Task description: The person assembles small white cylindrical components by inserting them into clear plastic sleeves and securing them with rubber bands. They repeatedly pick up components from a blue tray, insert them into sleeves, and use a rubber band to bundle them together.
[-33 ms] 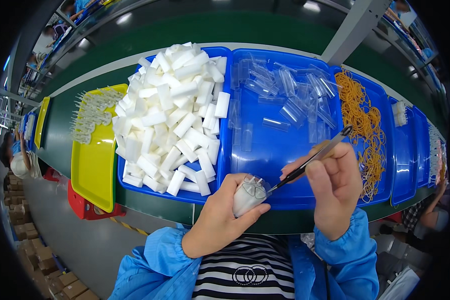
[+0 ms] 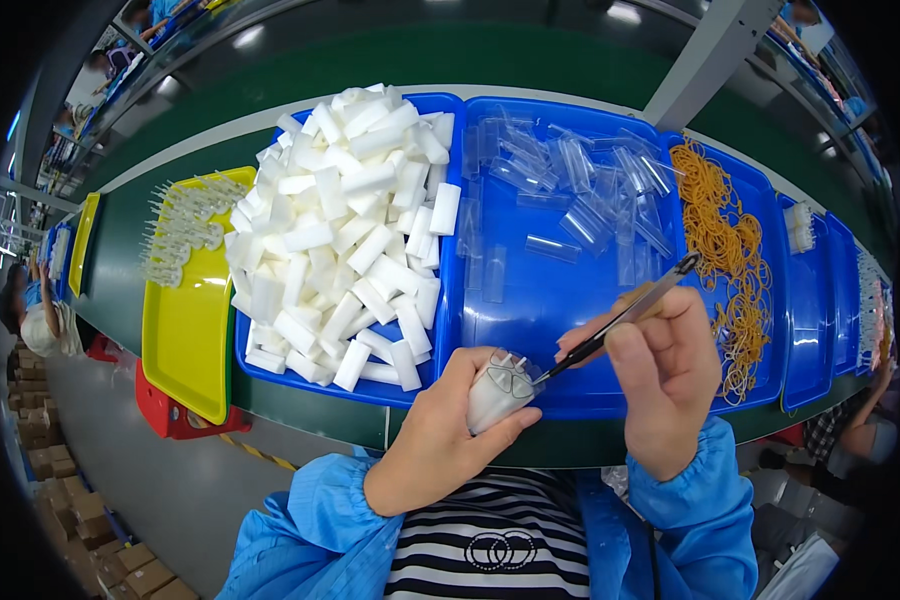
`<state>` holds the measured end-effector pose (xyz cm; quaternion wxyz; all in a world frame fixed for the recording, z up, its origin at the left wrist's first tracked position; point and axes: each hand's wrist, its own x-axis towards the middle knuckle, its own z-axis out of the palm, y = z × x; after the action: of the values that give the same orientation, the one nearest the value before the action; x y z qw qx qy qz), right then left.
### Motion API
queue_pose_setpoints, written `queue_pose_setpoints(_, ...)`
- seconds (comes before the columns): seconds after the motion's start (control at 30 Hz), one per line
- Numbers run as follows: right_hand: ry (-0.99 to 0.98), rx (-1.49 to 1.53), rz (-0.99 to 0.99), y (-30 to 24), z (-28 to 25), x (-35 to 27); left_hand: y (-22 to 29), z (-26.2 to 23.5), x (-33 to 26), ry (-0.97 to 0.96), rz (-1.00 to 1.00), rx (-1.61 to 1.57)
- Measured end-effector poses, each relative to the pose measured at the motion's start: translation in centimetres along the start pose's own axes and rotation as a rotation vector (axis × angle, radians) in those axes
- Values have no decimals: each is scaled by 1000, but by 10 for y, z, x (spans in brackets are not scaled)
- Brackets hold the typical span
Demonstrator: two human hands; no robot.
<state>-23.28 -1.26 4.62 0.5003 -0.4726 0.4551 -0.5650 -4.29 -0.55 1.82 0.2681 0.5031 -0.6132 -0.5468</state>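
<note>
My left hand (image 2: 440,430) is closed around a white cylindrical piece (image 2: 492,402), tilted, with clear film at its upper end. Thin dark lines and small pale prongs show on that end. Between the fingers of my right hand (image 2: 667,375) is a slim pen-shaped tool (image 2: 632,312) with a grey shaft and black ends; its exact kind is unclear. Its thin tip meets the right edge of the piece's upper end. Both hands are over the near edge of a blue tray (image 2: 530,330) holding clear plastic sleeves (image 2: 585,222).
White foam-like blocks (image 2: 355,230) are heaped in a blue tray to the left. Beyond them, a yellow tray (image 2: 185,340) carries white pronged parts (image 2: 182,232). Orange rubber bands (image 2: 720,220) lie in the tray at right. A grey post (image 2: 705,65) rises behind the table.
My right hand and the tool have shifted very slightly left, the tip staying at the edge of the white piece. My left hand looks the same.
</note>
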Motion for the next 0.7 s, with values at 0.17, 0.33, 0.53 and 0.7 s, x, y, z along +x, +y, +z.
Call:
queue_pose_setpoints(0.17,-48,16,58,3,2,-1,-3,1,0,-6,59,57)
queue_pose_setpoints(0.33,-41,21,101,4,8,-4,-6,1,0,9,126,100)
queue_pose_setpoints(0.53,-244,-671,-341,-5,5,-3,-9,1,0,9,146,163)
queue_pose_setpoints(0.7,-166,-713,-536,-4,4,1,-2,0,-1,12,111,128)
